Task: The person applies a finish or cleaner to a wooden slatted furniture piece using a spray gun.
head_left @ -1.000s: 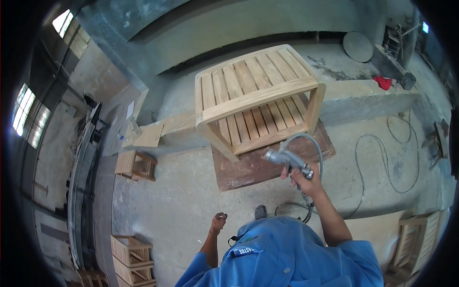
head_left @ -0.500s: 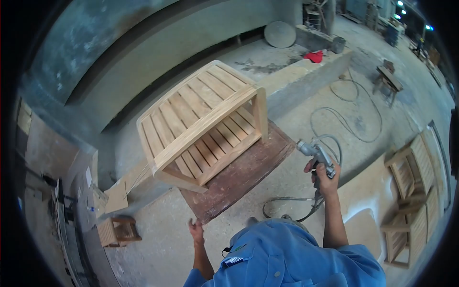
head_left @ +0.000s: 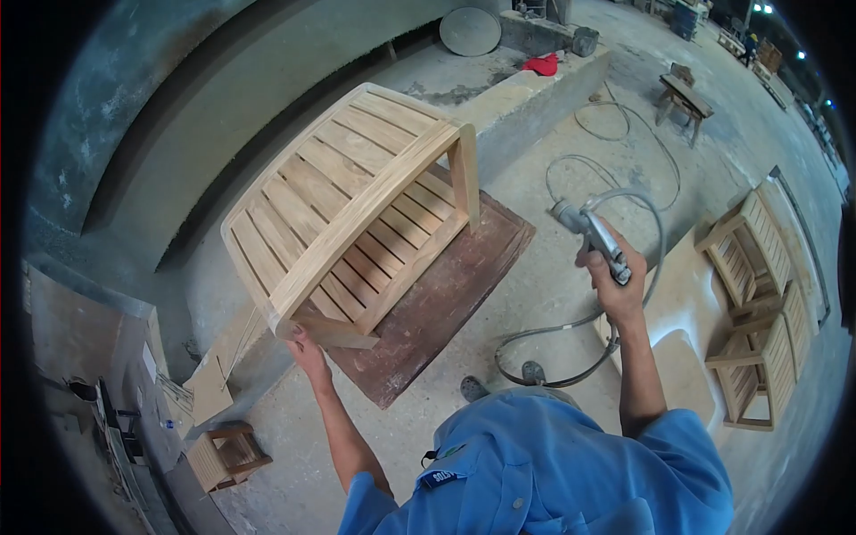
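Overall, head view: a person in a blue shirt (head_left: 535,473) stands on a concrete workshop floor, seen from above.
Writing: a dark tab (head_left: 437,478) at the shirt collar carries white lettering, too small and skewed to read; no other marking is legible.
Slatted wooden table (head_left: 357,205): tilted, with its near end resting on a dark wooden board (head_left: 446,303) that lies flat on the floor.
Spray gun (head_left: 593,234): grey metal, held above the floor to the right of the table and well apart from it, nozzle pointing up and left.
Hose (head_left: 658,241): grey, arches from the gun to the right, then loops on the floor near the person's shoes (head_left: 473,390).
Surroundings: a concrete ledge (head_left: 526,98) behind the table with a red cloth (head_left: 541,64) on it; a round disc (head_left: 470,31) beyond; stacked wooden frames (head_left: 758,303) on the right; a small wooden stool (head_left: 223,455) at lower left; a cardboard piece (head_left: 209,388) near it.
Obstructions: nothing stands between the gun and the table.
Left hand (head_left: 308,354): arm stretched forward, fingers closed on the table's near lower corner.
Right hand (head_left: 615,287): forearm raised upright, fist wrapped around the spray gun's grip.
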### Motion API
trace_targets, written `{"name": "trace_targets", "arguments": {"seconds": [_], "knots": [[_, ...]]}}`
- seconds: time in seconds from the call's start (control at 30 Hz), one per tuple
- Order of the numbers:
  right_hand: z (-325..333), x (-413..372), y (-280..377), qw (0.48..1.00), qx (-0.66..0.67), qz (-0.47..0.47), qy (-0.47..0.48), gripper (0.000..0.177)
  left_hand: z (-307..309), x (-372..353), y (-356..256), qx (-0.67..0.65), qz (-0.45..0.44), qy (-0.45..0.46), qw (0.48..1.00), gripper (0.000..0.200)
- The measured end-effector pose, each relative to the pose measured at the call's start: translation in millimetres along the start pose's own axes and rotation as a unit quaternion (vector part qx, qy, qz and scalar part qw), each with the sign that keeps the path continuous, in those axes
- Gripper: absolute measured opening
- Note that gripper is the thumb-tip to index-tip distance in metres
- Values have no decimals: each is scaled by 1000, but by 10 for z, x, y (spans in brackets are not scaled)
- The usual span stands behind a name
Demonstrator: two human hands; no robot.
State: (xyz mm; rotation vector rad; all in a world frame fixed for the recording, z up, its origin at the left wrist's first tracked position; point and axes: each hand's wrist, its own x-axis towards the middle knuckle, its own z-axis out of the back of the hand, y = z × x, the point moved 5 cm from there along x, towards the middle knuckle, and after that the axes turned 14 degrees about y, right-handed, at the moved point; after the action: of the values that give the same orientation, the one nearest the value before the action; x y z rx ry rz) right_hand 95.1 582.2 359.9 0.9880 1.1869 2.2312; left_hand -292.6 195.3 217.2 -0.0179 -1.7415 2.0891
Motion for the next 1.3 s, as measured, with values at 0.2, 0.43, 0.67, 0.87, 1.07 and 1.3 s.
{"name": "trace_targets", "arguments": {"seconds": [0.2,0.43,0.67,0.87,1.07,1.3], "knots": [[-821,-262,507,927,226,140,263,47,73,84,203,39,-44,-5,998,51],[-835,-321,260,976,148,71,145,49,92,912,-358,9,-6,-14,1000,69],[-754,-255,124,998,51,36,30,55,331,1832,-621,146,-43,-106,983,69],[-875,132,128,997,57,55,26,50,476,2208,-531,138,-50,-112,983,68],[-1039,546,-173,997,13,75,26,46,518,2347,-623,144,-1,-123,982,65],[-1173,789,-598,999,-21,3,37,46,555,2290,-584,166,-52,-190,966,54]]}}
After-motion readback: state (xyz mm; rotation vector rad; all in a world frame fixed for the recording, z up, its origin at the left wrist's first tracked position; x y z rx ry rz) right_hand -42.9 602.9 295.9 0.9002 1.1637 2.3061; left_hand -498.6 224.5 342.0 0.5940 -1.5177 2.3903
